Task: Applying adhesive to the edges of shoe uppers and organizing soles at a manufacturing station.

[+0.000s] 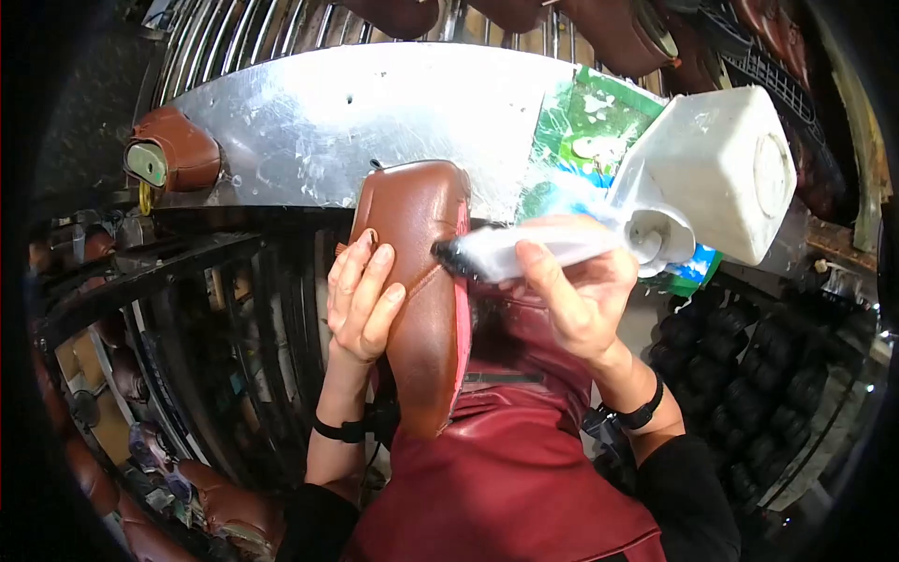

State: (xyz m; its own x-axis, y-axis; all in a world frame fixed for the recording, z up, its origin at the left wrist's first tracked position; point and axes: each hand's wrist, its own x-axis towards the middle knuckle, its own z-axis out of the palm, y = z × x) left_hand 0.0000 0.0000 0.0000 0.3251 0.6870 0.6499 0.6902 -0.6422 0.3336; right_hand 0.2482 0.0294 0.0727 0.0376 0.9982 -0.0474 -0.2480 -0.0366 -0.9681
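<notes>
A brown leather shoe is held over my lap, its toe pointing toward me and its pink lower edge turned to the right. My left hand is closed around the shoe's left side, fingers lying on the upper. In my right hand is a white-coated brush with dark bristles, pinched between thumb and fingers. The bristle end touches or is just over the shoe's right edge; I cannot tell which. White wet material smears the brush, and it is partly blurred.
A metal worktop lies ahead, with another brown shoe at its left end. A white plastic container stands on a green smeared sheet at right. Metal rollers and more shoes line the back. Dark racks stand left.
</notes>
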